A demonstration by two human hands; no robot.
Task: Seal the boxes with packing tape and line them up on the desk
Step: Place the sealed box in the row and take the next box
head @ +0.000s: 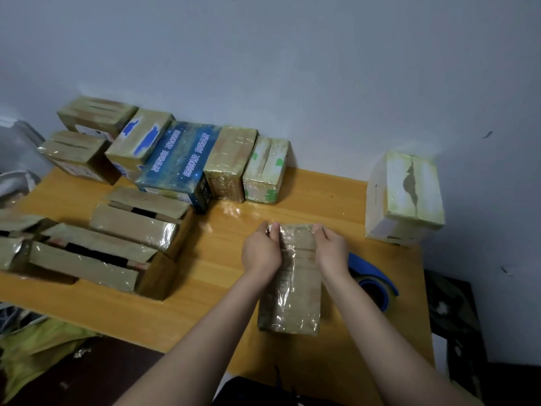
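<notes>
A narrow brown cardboard box [294, 282], wrapped in shiny clear tape, lies on the wooden desk [205, 268] in front of me. My left hand [262, 252] grips its far left edge with the fingers curled over the end. My right hand [330, 247] grips the far right edge the same way. A blue tape dispenser [373, 278] sits just right of the box, partly hidden behind my right forearm. A row of taped boxes [228, 162] stands along the wall at the back.
Two larger boxes with open flaps [137, 218] [96, 259] lie at the left of the desk. A white box with a torn top seam [405, 197] stands at the right rear corner. A yellow-green bag [38, 350] lies below the desk's front left edge.
</notes>
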